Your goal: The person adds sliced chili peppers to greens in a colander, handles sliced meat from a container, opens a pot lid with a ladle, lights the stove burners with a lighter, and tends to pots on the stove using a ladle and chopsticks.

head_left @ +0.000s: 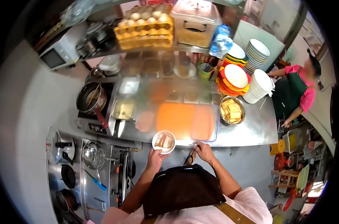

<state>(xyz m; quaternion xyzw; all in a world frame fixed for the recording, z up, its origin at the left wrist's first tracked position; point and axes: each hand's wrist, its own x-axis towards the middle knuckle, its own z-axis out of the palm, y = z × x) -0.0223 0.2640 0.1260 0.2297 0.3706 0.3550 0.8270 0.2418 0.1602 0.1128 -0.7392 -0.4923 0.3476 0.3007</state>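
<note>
My left hand [155,160] holds a small white bowl [164,142] by its near side; pale and brownish slices of food [165,141] lie in it. Over the front edge of the steel counter [244,135] is my right hand [203,151], its fingers curled together; whatever they may grip is too small to make out. Just beyond the hands lies an orange board [175,121], with a clear plastic lid or tray [205,123] over its right part. A metal bowl of yellow pieces [232,110] stands farther right on the counter.
A pot [91,98] sits on a cooker at the left. Stacked plates [235,76] stand at the back right. Egg trays [145,31] and a lidded box [192,28] rest on the shelf above. At the right, another person [296,87] stands beside the counter.
</note>
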